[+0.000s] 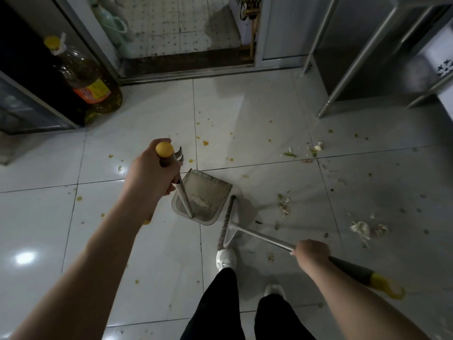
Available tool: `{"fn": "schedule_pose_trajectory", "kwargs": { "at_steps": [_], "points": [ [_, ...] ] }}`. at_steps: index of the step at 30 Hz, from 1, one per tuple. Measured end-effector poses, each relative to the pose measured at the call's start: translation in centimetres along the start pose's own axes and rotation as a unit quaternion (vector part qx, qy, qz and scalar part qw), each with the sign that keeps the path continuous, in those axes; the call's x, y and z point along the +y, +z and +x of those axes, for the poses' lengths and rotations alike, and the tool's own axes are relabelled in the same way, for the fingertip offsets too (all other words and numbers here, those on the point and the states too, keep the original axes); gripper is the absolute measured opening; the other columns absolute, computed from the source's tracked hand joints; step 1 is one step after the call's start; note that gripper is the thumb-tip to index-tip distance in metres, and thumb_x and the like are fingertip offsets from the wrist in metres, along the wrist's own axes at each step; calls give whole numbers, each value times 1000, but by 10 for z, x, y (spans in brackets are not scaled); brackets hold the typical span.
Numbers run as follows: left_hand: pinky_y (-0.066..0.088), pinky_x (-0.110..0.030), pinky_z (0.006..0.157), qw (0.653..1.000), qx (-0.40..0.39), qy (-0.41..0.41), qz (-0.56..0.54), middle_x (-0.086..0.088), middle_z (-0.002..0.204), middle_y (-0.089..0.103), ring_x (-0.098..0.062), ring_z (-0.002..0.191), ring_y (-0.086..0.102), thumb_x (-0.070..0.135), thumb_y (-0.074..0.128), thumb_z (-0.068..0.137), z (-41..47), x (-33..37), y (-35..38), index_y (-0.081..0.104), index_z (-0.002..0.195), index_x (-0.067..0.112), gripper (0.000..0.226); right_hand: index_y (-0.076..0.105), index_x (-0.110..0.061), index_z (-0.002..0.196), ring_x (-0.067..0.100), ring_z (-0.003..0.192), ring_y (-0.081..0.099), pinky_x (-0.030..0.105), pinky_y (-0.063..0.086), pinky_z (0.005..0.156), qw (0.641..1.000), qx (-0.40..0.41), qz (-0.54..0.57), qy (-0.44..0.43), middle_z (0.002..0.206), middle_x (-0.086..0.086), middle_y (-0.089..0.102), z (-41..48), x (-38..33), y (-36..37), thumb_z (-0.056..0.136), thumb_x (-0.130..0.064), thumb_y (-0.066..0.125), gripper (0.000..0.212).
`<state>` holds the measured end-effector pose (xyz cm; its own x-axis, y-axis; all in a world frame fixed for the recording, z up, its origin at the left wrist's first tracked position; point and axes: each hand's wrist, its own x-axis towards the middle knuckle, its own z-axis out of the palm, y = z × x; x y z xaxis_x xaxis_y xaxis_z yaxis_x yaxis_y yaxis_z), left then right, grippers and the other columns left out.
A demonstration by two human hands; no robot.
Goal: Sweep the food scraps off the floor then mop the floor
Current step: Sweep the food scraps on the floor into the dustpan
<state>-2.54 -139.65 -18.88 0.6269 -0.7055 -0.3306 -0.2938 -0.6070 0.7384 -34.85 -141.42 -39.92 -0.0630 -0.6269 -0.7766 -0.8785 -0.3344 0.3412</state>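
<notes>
Most of the view is pale, glossy tiled floor point(245, 114), dimly lit, with dark grout lines and a lamp glare low on the left. At the far edge a doorway point(186, 62) opens onto a grimier patch of tiles. A dark cabinet point(29, 69) stands on the left, and the slanting steel legs point(355, 67) of a worktop stand on the right. A big bottle of yellow oil point(90, 79) sits on the floor against the cabinet, well apart from the sweeping.

The dustpan point(203, 195) rests on the tiles in the middle, its open edge apparently turned away from the person; a pale patch inside may be debris. The left hand point(149, 173) has its fingers clenched round the top of the pan's upright handle, just under the yellow cap, probably to pin the pan so it cannot slide when scraps are pushed in. The broom point(226, 222) has its head down just beside the pan's right side, close to a white shoe point(225, 258). The right hand point(311, 253) grasps the metal shaft, fingers wrapped round it, holding it at a low angle so the bristles can drag sideways.

The food scraps point(284, 207) lie on the floor to the right of the broom as pale clumps and green bits, with orange specks scattered wider. Sweeping looks only partly done, and mopping has not begun.
</notes>
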Motion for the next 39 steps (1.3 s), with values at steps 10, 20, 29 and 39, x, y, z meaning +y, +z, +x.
{"fn": "schedule_pose_trajectory", "kwargs": {
  "at_steps": [10, 20, 29, 39],
  "points": [
    [46, -24, 47, 999, 36, 7, 15, -7, 66, 62, -21, 52, 57, 11, 59, 88, -102, -8, 52, 51, 118, 30, 37, 63, -19, 118, 13, 102, 62, 21, 43, 72, 998, 15, 12, 54, 111, -3, 65, -8, 125, 65, 99, -29, 45, 28],
    [41, -18, 36, 998, 49, -20, 16, -6, 63, 62, -15, 45, 56, 4, 58, 84, -172, -30, 58, 51, 110, 33, 39, 65, -23, 113, 14, 94, 63, 23, 41, 66, 995, 32, -3, 97, 101, -6, 67, -23, 184, 108, 97, -36, 47, 28],
    [42, -18, 36, 998, 33, 0, 46, -4, 62, 63, -13, 45, 58, 9, 58, 86, -216, -58, 60, 50, 102, 33, 30, 65, -18, 107, 13, 73, 59, 23, 40, 60, 999, 17, 30, -19, 80, -5, 61, -59, 128, 134, 95, -47, 44, 38],
    [42, -21, 40, 999, 36, -15, 34, -6, 63, 62, -17, 47, 57, 10, 58, 87, -258, -71, 86, 50, 106, 32, 30, 65, -19, 117, 18, 103, 62, 27, 45, 75, 998, 0, -56, 18, 113, 0, 65, -58, 175, 216, 95, -31, 51, 28]
  ]
}}
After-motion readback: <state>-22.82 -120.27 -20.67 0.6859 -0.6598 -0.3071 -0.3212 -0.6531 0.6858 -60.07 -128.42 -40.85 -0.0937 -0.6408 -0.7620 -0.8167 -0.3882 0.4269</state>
